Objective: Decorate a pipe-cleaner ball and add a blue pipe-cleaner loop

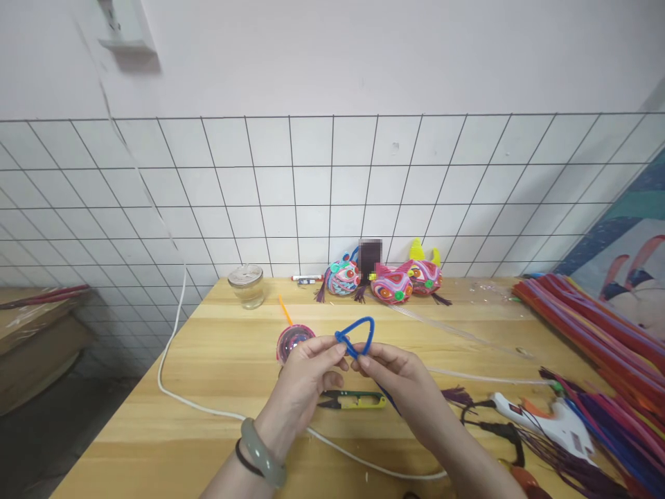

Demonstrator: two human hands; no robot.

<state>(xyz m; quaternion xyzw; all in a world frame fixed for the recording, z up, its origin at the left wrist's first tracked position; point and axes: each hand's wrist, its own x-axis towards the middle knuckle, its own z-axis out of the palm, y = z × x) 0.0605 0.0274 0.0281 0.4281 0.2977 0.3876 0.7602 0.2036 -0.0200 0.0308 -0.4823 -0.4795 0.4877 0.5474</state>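
We look from head height, forward and slightly down across the wooden table (208, 360) toward the wire grid (332, 194).

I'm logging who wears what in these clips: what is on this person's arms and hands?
Both forearms are bare, no sleeves or gloves. The left hand has a pale green bangle and a thin dark band at the wrist. The right hand shows nothing worn.

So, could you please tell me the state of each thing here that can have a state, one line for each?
Blue fuzzy pipe cleaner: bent into a triangular loop, pinched by both hands.
Left hand: fingertips closed on the loop.
Right hand: fingertips closed on the loop.
Green-handled thread snips: lying flat on the wooden table.
Small glass jar: upright, lid on.
White glue gun: lying on its side.
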